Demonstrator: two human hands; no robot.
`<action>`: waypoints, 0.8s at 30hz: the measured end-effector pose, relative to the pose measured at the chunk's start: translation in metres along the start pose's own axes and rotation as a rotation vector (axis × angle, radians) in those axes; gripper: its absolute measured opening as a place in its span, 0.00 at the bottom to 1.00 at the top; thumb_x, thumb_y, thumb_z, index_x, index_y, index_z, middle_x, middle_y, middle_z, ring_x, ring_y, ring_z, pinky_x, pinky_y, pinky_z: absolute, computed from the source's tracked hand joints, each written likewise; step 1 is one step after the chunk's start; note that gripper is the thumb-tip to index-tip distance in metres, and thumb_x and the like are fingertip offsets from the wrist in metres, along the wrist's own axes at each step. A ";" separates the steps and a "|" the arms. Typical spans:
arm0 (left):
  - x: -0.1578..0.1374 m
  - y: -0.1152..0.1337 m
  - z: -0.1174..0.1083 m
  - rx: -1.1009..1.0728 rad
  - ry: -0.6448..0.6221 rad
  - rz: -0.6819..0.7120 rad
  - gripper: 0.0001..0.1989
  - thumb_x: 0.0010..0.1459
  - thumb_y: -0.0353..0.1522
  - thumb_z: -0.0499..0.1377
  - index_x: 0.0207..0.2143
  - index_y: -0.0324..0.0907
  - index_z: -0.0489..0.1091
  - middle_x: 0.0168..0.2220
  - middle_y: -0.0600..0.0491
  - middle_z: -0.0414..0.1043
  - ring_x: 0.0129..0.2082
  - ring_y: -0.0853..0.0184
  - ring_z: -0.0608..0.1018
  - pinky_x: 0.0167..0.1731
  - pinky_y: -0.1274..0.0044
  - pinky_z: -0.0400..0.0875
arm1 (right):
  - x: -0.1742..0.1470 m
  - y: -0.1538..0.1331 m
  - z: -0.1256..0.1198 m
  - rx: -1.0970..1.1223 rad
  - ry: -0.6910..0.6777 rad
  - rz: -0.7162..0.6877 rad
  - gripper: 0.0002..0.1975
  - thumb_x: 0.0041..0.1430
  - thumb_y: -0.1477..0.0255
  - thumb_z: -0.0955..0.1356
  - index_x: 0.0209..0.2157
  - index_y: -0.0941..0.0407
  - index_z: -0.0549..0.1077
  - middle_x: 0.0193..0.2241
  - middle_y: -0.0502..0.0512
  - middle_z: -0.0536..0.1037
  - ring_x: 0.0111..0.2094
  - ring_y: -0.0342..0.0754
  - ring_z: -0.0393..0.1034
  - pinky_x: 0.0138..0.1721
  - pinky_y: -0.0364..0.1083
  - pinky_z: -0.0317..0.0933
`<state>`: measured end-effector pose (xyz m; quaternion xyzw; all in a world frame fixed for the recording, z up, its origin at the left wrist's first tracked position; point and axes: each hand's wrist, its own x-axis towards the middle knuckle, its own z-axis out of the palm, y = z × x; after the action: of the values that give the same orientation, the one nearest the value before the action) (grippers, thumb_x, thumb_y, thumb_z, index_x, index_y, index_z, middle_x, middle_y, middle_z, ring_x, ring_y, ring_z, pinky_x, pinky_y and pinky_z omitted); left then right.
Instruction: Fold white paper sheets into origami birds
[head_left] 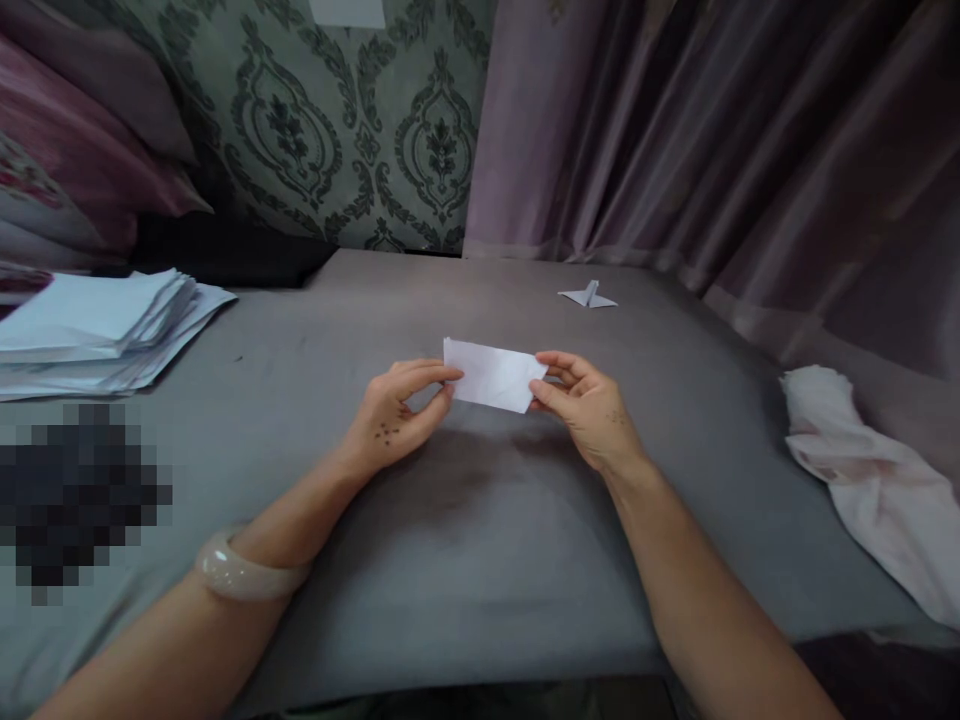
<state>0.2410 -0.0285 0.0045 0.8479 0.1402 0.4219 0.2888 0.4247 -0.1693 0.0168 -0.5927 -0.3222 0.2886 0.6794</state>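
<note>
A small folded sheet of white paper is held up above the grey cloth surface, its long side running left to right. My left hand pinches its left end between thumb and fingers. At the right end, my right hand grips the paper, thumb in front and fingers behind. The paper's right edge looks slanted, and faint crease lines show near it. Its back face is hidden from me. A bangle circles my left wrist.
A folded white paper plane lies farther back on the grey cloth. Stacked papers sit at the left, above a pixelated dark patch. Pale bunched cloth lies at the right. Curtains and a patterned wall stand behind.
</note>
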 end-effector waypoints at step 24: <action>0.004 -0.009 0.012 -0.631 0.025 -0.553 0.16 0.49 0.35 0.67 0.39 0.38 0.69 0.35 0.50 0.78 0.35 0.68 0.79 0.39 0.74 0.73 | 0.001 0.008 0.006 -0.015 0.015 -0.036 0.23 0.47 0.68 0.73 0.46 0.54 0.67 0.33 0.51 0.79 0.34 0.45 0.75 0.40 0.47 0.69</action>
<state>0.2529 -0.0238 -0.0038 0.6432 0.2299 0.3608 0.6351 0.4208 -0.1639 0.0094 -0.5941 -0.3297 0.2695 0.6824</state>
